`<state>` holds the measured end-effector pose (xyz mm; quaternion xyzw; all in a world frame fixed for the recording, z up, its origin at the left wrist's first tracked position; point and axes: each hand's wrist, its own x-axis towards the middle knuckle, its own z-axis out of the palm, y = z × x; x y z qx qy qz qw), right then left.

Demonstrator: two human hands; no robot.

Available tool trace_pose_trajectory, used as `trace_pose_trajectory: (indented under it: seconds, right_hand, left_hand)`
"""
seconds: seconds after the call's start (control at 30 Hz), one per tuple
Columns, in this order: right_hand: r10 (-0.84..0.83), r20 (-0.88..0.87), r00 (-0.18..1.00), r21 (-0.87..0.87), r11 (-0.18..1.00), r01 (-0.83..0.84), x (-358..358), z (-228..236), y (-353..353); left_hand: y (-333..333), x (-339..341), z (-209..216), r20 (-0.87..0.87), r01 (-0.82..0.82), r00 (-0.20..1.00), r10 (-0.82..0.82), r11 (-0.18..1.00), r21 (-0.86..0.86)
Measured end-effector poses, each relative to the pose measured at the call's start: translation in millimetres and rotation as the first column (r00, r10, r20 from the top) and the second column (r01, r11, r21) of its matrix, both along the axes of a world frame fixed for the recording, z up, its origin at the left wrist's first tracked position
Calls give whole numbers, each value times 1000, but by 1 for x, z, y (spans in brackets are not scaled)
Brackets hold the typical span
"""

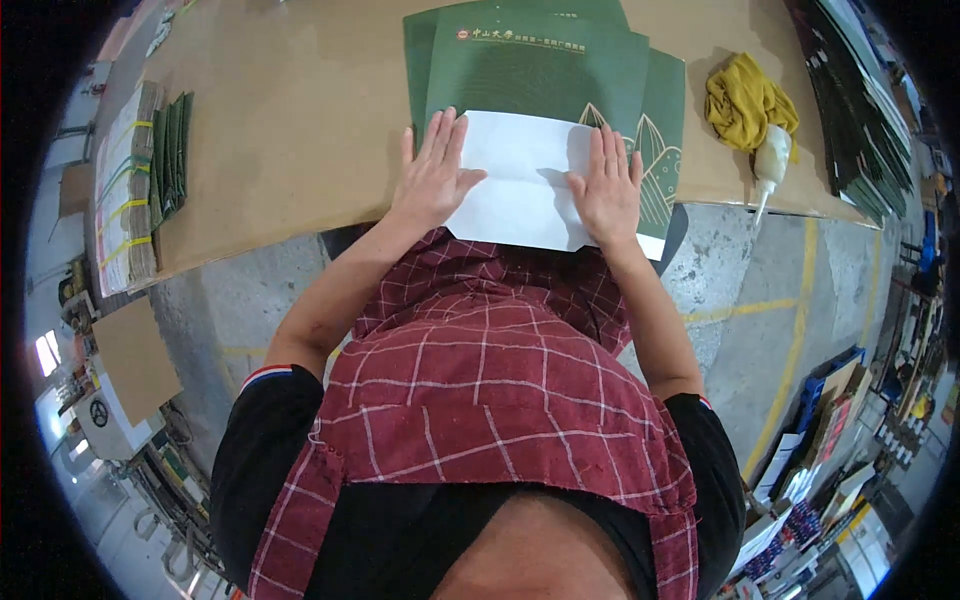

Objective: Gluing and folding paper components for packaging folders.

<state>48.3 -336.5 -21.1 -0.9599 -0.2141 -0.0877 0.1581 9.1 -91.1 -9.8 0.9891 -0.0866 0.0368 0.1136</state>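
A white folded flap of card (520,185) lies at the table's near edge, creased across its middle and partly over the edge toward my apron. My left hand (432,175) rests flat on its left side, fingers stretched forward and thumb pointing inward. On the right side lies my right hand (608,190), also flat with its fingers extended. Beneath and beyond the white piece, several green printed card sheets (535,75) overlap, with pale line drawings at their right. Neither hand grips anything; both press on or touch the card.
A brown-covered table (290,130) spans the front. Bundled stacks of folded card (130,190) stand at left. A mustard cloth (745,100) and a white squeeze bottle (771,160) with a pointed nozzle lie right. Farther right is a dark green stack (850,110).
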Motion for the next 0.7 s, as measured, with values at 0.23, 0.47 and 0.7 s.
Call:
trace_pose_trajectory:
  seconds: [0.23,0.47,0.7]
  right_hand:
    - [-18,-41,999,-296,955,5,5,10,6]
    - [-12,24,1000,-60,998,14,5,4,0]
    - [-7,-14,1000,478,878,13,-2,8,-11]
  left_hand:
    - [4,8,-4,14,65,998,-66,998,23]
    - [12,-36,-5,5,-172,966,257,662,-730]
    - [29,-8,9,-241,-297,954,175,482,-825]
